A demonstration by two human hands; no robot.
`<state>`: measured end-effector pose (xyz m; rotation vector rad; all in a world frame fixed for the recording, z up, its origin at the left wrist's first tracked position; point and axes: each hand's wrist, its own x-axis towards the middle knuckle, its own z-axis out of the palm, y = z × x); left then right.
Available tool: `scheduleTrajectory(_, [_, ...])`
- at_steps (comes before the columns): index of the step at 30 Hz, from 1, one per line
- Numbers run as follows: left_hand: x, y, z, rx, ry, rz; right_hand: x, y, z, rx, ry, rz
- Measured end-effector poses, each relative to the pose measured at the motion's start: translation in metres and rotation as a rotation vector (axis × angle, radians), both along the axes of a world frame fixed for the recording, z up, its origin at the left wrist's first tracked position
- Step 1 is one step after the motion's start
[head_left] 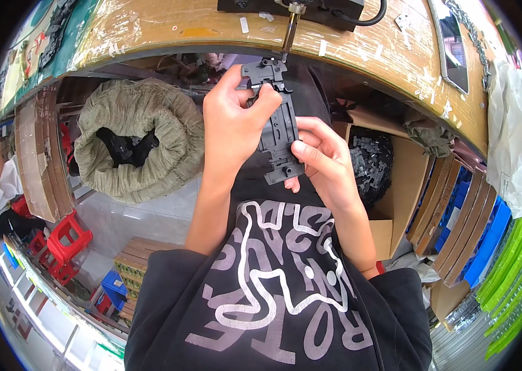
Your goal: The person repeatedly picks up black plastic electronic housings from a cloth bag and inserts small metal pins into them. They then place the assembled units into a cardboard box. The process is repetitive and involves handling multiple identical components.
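A long black moulded plastic part (281, 127) is held up, slightly tilted, between my two hands just off the bench edge. My left hand (234, 120) is closed around its upper end, thumb pressed on the face. Near the lower end, my right hand (326, 157) pinches the side edge, thumb in front and some fingers hidden behind. A metal driver bit (290, 37) hangs down from a black machine (329, 11) on the bench. Its tip meets or almost meets the part's top corner; contact cannot be made out.
The wooden bench (193, 28) has scattered scraps and a phone-like dark slab (449, 46). Below left stands a rolled-down woven sack (174, 123) holding black parts. At right, a cardboard box (408, 185) holds many small black pieces (370, 164). Red stools (68, 238) and another person (3, 185) are at far left.
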<state>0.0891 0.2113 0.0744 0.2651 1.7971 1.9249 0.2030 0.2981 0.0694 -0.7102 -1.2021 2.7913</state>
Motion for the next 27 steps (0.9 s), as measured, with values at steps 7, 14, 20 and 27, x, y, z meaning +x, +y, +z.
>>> scheduleTrajectory(7, [0.0030,0.0002,-0.0012,0.019,0.009,-0.028,0.0047,-0.0017,0.0031,0.009,0.019,-0.028])
scheduleTrajectory(14, [0.0020,0.0026,0.0043,0.023,-0.016,-0.040,0.0040,0.0012,0.0080,0.027,0.033,-0.028])
scheduleTrajectory(20, [0.0018,0.0041,0.0009,0.052,-0.027,-0.021,0.0030,0.0020,0.0068,0.033,0.027,-0.030])
scheduleTrajectory(27, [-0.0017,0.0061,-0.0014,0.040,-0.028,-0.021,-0.0001,0.0039,0.0062,0.010,0.022,-0.044])
